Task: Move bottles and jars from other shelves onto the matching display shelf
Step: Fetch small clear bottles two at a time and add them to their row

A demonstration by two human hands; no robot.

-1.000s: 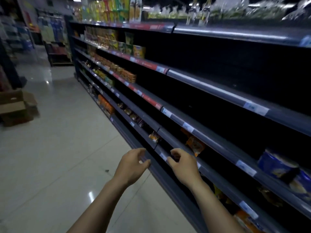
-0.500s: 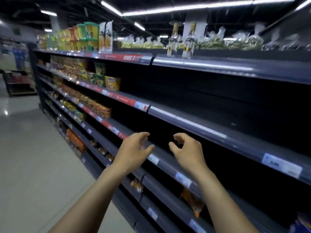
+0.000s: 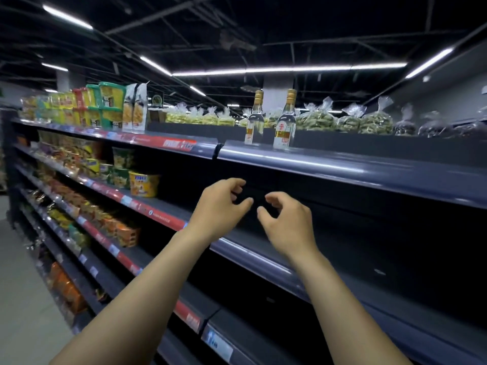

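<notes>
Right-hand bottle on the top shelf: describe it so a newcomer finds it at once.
Start at the top shelf of the long dark gondola, above both raised hands. Two clear glass bottles with gold caps stand there side by side, in front of bagged snacks. The right bottle stands nearer the shelf's front edge than the left bottle and looks larger.

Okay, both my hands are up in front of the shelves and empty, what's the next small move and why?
Probably raise both hands toward the two clear bottles standing on the top shelf. The left hand and right hand are open, holding nothing, and sit below that shelf's edge, in front of a bare dark shelf section. Those bottles are the only bottles in view.
</notes>
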